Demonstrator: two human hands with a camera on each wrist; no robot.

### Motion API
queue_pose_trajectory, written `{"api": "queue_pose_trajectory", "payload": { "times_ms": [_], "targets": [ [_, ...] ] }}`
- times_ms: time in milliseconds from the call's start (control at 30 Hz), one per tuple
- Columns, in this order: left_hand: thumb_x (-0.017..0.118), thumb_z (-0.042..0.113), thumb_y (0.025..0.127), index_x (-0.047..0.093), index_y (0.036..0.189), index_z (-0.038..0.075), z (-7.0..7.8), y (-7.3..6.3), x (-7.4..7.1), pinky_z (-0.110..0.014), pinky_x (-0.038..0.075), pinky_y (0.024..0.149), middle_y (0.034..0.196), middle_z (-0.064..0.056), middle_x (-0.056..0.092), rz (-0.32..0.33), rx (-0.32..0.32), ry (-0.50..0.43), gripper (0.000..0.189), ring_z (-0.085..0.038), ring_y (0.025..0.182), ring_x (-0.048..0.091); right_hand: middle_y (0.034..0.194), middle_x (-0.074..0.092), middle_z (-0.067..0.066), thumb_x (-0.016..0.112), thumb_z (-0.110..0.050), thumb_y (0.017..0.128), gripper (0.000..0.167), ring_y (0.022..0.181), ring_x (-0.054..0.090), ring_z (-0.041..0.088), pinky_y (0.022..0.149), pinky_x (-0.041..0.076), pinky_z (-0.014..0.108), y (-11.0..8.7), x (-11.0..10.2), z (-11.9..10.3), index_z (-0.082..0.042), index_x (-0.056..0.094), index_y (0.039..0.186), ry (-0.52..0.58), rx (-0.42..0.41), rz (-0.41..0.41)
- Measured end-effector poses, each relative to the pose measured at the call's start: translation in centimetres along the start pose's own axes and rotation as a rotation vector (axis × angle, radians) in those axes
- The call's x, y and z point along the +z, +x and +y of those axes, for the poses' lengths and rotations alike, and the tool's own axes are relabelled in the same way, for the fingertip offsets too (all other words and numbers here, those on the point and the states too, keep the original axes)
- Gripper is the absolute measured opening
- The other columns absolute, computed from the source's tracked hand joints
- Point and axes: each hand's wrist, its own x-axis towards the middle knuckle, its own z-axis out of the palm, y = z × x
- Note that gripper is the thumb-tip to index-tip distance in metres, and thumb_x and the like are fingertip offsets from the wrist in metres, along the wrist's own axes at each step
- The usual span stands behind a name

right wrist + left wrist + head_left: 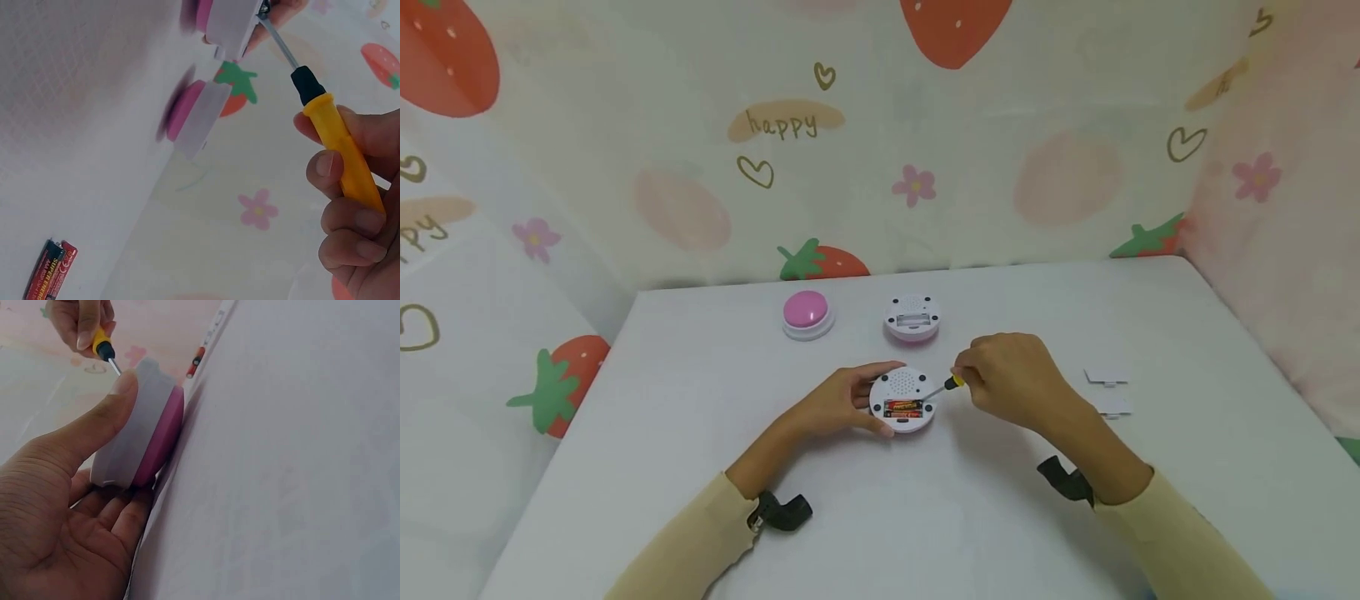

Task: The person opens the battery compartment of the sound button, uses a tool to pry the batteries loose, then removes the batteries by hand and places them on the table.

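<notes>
My left hand (831, 406) grips a round white push-button light (901, 383) from its left side, thumb at the near edge and fingers behind. It lies underside up, its pink dome (160, 434) facing the table. Two red-and-black batteries (903, 408) fill its uncovered compartment. In my right hand (1011, 379) I hold a screwdriver (340, 147) with a yellow and black handle, fingers wrapped round it. The metal shaft (279, 44) slants down-left, with its tip at the right end of the battery compartment.
Behind the held light stands a second one (912, 318), underside up, with no batteries in its compartment. A third (807, 312) sits pink side up to its left. White covers (1107, 377) lie at the right. Two loose batteries (51, 272) rest on the table (715, 333).
</notes>
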Motion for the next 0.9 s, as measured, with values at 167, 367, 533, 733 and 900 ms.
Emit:
{"api": "queue_pose_trajectory", "payload": {
  "times_ms": [167,367,533,733,900],
  "targets": [
    [0.091,0.006,0.075,0.045,0.154,0.019,-0.2,-0.1,0.0,-0.029,0.049,0.104,0.151,-0.004,0.050,-0.001,-0.013,0.010,0.092,-0.022,0.132,0.055,0.076,0.072,-0.004,0.075,-0.006,0.085,0.013,0.058,0.054,0.009,0.049,0.041,0.021,-0.1,0.0,-0.1,-0.014,0.083,0.091,-0.001,-0.007,-0.005],
    [0.091,0.008,0.075,0.046,0.153,0.019,0.0,0.0,-0.1,-0.029,0.049,0.104,0.152,-0.003,0.049,0.000,-0.014,0.010,0.091,-0.022,0.133,0.054,0.077,0.072,-0.003,0.075,-0.005,0.085,0.013,0.057,0.052,0.008,0.049,0.040,0.021,-0.1,-0.2,-0.1,-0.013,0.083,0.093,-0.001,0.000,-0.008],
    [0.091,0.009,0.076,0.045,0.154,0.021,0.1,-0.2,-0.2,-0.029,0.048,0.105,0.153,-0.002,0.048,-0.005,-0.017,0.017,0.091,-0.022,0.134,0.053,0.076,0.071,-0.003,0.075,-0.005,0.085,0.014,0.057,0.050,0.008,0.050,0.040,0.021,0.0,-0.4,-0.2,-0.014,0.083,0.093,0.004,-0.002,-0.020],
    [0.090,0.009,0.076,0.046,0.153,0.022,0.0,-0.1,-0.4,-0.030,0.048,0.106,0.151,-0.001,0.049,-0.010,-0.008,0.015,0.089,-0.021,0.133,0.053,0.071,0.066,-0.006,0.078,-0.010,0.087,0.008,0.058,0.050,0.009,0.051,0.041,0.022,0.0,-1.0,-0.2,-0.013,0.082,0.092,-0.005,-0.008,-0.011],
    [0.090,0.008,0.076,0.046,0.152,0.019,-0.1,-0.1,-0.3,-0.029,0.047,0.107,0.150,-0.002,0.049,-0.015,0.001,0.013,0.088,-0.022,0.134,0.052,0.073,0.064,-0.007,0.081,-0.016,0.087,0.008,0.062,0.054,0.008,0.054,0.044,0.022,-0.2,-1.6,-0.2,-0.012,0.082,0.094,0.030,-0.055,0.013]
  ]
}}
